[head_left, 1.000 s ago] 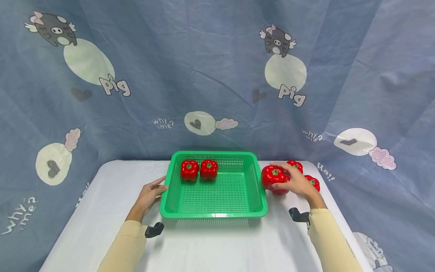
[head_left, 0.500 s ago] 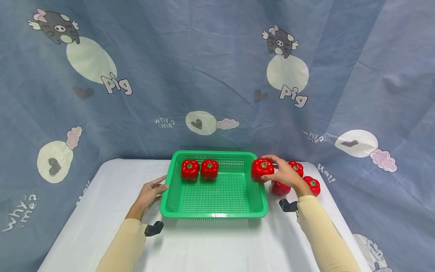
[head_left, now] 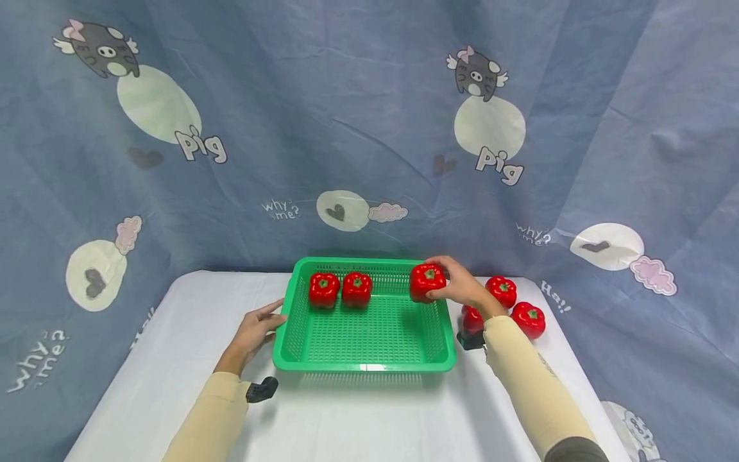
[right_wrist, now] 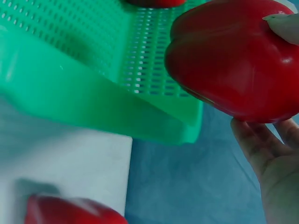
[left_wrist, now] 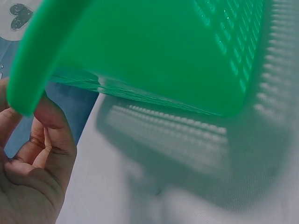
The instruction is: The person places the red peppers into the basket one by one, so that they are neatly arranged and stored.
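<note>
Cloth (head_left: 369,154) backed the bench (head_left: 369,417). The right hand (head_left: 460,282) moved its gripped bell pepper (head_left: 426,283) farther over the basket (head_left: 364,367) the left hand (head_left: 252,330) held.

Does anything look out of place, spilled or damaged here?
Nothing stands out. Two red bell peppers sit stem-up in the green plastic basket, the right hand holds another pepper above it, and the left hand holds its rim. No spill or damage is visible.
</note>
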`<state>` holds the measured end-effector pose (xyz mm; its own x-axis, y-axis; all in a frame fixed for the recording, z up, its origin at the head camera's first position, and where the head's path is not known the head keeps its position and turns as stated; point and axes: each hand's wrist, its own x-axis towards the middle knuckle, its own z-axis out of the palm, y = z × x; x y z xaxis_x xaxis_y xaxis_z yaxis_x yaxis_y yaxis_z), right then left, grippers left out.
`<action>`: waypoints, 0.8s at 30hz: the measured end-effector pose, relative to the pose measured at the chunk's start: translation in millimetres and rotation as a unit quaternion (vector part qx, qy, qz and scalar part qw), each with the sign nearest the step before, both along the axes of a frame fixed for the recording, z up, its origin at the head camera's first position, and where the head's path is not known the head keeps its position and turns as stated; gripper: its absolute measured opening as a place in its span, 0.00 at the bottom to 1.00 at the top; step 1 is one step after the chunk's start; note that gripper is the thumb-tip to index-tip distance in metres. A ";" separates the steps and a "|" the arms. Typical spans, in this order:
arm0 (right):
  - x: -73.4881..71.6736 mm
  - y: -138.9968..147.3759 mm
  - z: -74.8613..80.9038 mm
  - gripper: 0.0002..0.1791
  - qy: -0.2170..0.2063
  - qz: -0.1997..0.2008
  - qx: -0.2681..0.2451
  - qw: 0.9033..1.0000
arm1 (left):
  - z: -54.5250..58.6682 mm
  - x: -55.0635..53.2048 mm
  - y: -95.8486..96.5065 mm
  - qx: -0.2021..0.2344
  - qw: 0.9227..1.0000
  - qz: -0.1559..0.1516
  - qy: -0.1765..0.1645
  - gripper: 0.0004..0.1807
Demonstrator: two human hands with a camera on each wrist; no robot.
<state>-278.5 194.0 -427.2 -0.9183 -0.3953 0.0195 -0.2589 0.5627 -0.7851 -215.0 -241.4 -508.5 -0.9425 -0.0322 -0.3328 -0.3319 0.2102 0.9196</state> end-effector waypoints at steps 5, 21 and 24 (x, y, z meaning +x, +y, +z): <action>-6.3 -10.1 -7.7 0.39 -0.004 -0.008 0.005 1.000 | -1.3 -0.4 0.2 -0.001 1.000 -0.001 -0.001 0.32; -21.9 -37.5 -29.5 0.36 -0.015 -0.024 -0.008 1.000 | -1.7 0.2 0.2 -0.006 1.000 0.004 -0.001 0.33; -24.5 -41.6 -33.4 0.36 -0.020 -0.034 -0.015 0.999 | -2.0 -0.4 0.2 -0.007 1.000 0.004 0.000 0.33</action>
<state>-303.0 152.5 -460.6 -0.9431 -0.3324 -0.0072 -0.1891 0.5541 -0.8107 -215.4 -241.2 -510.5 -0.9422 -0.0442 -0.3321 -0.3335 0.2195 0.9168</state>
